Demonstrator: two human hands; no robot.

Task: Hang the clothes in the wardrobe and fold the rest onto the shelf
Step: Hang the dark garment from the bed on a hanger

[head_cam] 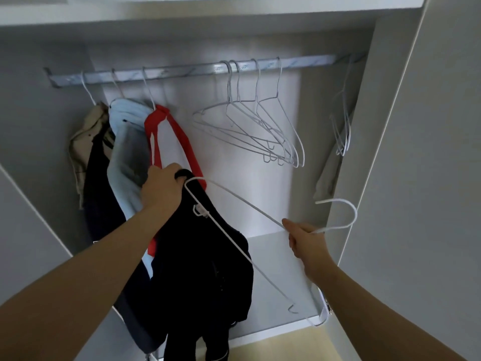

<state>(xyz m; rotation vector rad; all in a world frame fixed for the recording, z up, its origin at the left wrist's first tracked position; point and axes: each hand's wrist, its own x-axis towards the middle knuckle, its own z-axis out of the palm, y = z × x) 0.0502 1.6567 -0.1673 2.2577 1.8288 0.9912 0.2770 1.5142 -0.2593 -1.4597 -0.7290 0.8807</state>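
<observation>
Head view. An open grey wardrobe [390,126] is seen from in front and slightly below, with a metal hanging rail [182,71] running across its upper part.

Left end of rail: three garments hung side by side on wire hangers — a beige crumpled garment [80,152], a pale blue and grey garment [127,147], and a red strappy garment [166,126], the three touching one another.

Middle of rail: a cluster of empty white wire hangers [260,131], bunched together. Far right: further empty hangers [342,131] hung near the side wall, above a beige folded cloth [328,175] that leans against that wall.

Left hand [162,188]: grip closed around the top edge of a black garment [205,269], which is held up in front of the hung clothes and drapes down below the wardrobe floor [281,282].

Right hand [304,241]: grip closed on the neck of a white wire hanger [234,230], hook pointing right. One shoulder of the hanger is against the black garment's top, beside the left hand; the other shoulder reaches down to the wardrobe floor edge.
</observation>
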